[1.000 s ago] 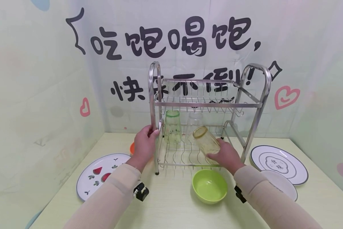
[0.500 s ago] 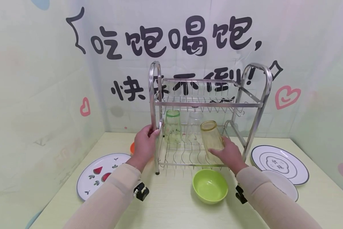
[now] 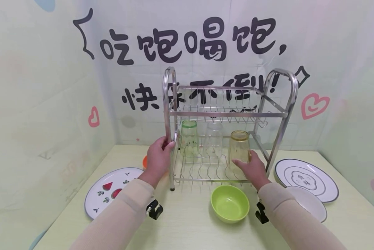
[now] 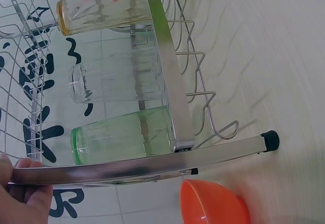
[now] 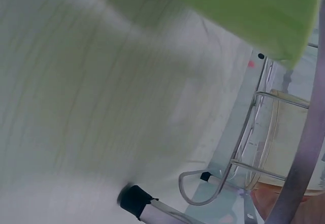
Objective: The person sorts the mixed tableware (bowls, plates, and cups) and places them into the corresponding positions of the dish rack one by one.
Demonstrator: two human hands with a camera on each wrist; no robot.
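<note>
Far left, a white plate with watermelon pictures (image 3: 110,187) lies on the pale table (image 3: 187,222), partly covered by the sleeve, and just behind the left hand (image 3: 158,158) peeks an orange bowl (image 4: 213,203). That hand is clamped on the left post of the two-tier metal rack (image 3: 227,114), fingers wrapped around the tube. Into the lower tier now: a green-tinted glass (image 3: 189,139) upright at the left, a clear glass (image 3: 213,140) upright beside it. A lime-green bowl (image 3: 230,205) sits on the table just in front of the rack. And here's the amber glass (image 3: 238,147), upright at the right of the lower tier, in the grip of the right hand (image 3: 254,170), thumb on the near side, its lower part clasped. Out right, a small white plate (image 3: 310,199) overlaps a larger dark-rimmed plate (image 3: 318,180).
</note>
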